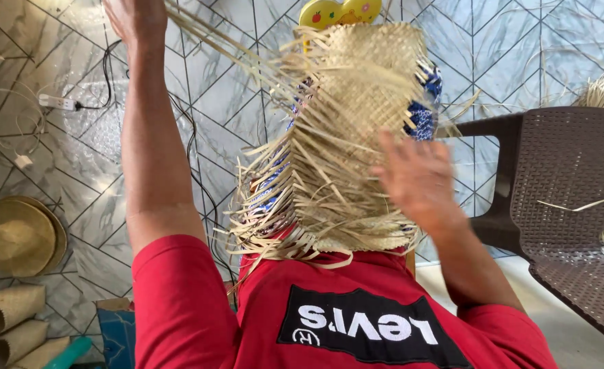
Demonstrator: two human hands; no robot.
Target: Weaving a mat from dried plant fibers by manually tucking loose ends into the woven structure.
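A half-woven straw piece (pixel 356 116) with many loose strand ends rests on my lap against my red shirt (pixel 329 307). My left hand (pixel 134 20) is raised at the top left, closed on long straw strands (pixel 227 48) that stretch from the weave. Blurred, with its fingers spread, my right hand (pixel 414 178) lies against the right side of the weave. Blue patterned cloth (pixel 421 116) shows behind the weave.
A brown plastic chair (pixel 568 184) stands on the right with straw strips on it. On the tiled floor (pixel 97 171) at the left lie a straw hat (pixel 18 236), rolled woven pieces (pixel 8 307), a power strip (pixel 56 102) and cables. A yellow object (pixel 339 10) sits at the top.
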